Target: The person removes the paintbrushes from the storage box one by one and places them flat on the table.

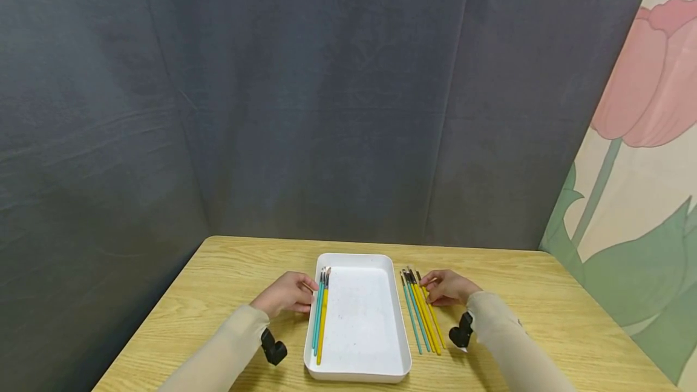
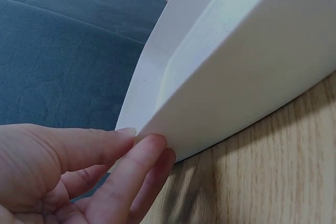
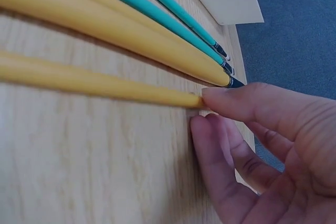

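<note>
A white tray (image 1: 362, 319) lies lengthwise on the table. My left hand (image 1: 288, 293) is at its left side, and in the left wrist view the thumb and fingers pinch the tray's rim (image 2: 157, 109). Inside, along the left wall, lie turquoise paintbrushes (image 1: 317, 325) and a yellow paintbrush (image 1: 323, 325). To the right of the tray my right hand (image 1: 449, 288) pinches the outermost yellow paintbrush (image 3: 105, 85) near its bristle end, which the fingers hide. Beside it on the table lie more yellow brushes (image 1: 426, 319) and turquoise brushes (image 1: 411, 313), bristles pointing away from me.
The wooden table (image 1: 245, 265) has a dark curtain (image 1: 327, 107) behind it and on the left. A wall painted with a pink tulip (image 1: 642, 77) stands at the right. Each wrist carries a small black camera mount (image 1: 272, 346).
</note>
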Tool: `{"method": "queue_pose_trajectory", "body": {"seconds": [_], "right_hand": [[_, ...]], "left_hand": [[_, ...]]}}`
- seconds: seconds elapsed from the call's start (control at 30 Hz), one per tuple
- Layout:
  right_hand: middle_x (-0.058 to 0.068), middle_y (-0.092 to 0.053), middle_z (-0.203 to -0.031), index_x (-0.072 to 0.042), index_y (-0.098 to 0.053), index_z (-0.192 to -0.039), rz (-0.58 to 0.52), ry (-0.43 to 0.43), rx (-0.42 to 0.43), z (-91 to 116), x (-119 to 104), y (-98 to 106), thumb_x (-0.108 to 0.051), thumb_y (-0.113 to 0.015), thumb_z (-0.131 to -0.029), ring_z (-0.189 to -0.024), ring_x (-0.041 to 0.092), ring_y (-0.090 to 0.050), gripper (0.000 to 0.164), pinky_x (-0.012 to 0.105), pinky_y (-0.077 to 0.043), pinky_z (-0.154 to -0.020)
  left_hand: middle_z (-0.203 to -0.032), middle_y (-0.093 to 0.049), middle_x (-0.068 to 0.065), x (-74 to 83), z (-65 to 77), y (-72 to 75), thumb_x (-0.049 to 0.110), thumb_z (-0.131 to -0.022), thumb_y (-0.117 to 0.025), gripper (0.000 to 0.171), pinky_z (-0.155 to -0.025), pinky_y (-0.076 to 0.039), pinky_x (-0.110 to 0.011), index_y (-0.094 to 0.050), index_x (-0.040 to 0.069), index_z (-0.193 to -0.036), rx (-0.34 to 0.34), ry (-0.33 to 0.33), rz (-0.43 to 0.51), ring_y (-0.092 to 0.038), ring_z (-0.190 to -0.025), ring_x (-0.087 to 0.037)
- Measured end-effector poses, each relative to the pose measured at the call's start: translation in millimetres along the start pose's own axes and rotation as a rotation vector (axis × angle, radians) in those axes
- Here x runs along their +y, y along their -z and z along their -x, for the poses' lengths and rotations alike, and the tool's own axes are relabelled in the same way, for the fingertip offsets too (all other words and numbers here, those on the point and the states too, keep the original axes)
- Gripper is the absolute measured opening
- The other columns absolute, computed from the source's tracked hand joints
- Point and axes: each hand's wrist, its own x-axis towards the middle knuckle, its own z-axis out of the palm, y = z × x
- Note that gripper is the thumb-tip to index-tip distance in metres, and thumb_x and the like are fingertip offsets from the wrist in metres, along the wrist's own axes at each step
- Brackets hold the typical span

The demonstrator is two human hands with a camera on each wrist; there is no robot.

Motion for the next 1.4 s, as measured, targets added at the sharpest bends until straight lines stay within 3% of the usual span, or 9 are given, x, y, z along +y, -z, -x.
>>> {"method": "queue_pose_trajectory", "body": {"seconds": [0.83, 1.17, 1.4], "right_hand": [[0.006, -0.051, -0.087, 0.009, -0.052, -0.115, -0.029, -0.002, -0.017, -1, 2, 1, 0.018, -0.065, -0.076, -0.069, 0.013, -0.054, 0.042, 0.026, -0.057, -0.065], [0.006, -0.054, -0.09, 0.007, -0.053, -0.116, -0.066, -0.042, -0.003, -1, 1, 1, 0.014, -0.066, -0.08, -0.073, 0.013, -0.057, 0.039, 0.027, -0.058, -0.067], [0.006, -0.061, -0.087, 0.009, -0.049, -0.124, -0.093, -0.052, 0.001, 0, -9, 2, 0.005, -0.06, -0.088, -0.066, 0.01, -0.059, 0.038, 0.026, -0.058, -0.066]], "left_hand": [[-0.09, -0.059, -0.013, -0.2, -0.7, 0.2, -0.004, -0.087, -0.065, 0.021, -0.066, -0.058, -0.031, -0.06, -0.005, -0.108, 0.006, 0.01, -0.004, -0.061, -0.072, -0.018], [-0.091, -0.058, -0.014, -0.6, 1.0, 1.7, -0.004, -0.087, -0.064, 0.023, -0.067, -0.058, -0.031, -0.06, -0.006, -0.109, -0.013, -0.003, -0.002, -0.062, -0.073, -0.019], [-0.091, -0.059, -0.014, -0.6, 0.0, 1.7, -0.003, -0.087, -0.064, 0.022, -0.066, -0.058, -0.03, -0.06, -0.005, -0.109, -0.008, 0.001, -0.004, -0.062, -0.073, -0.019]]}}
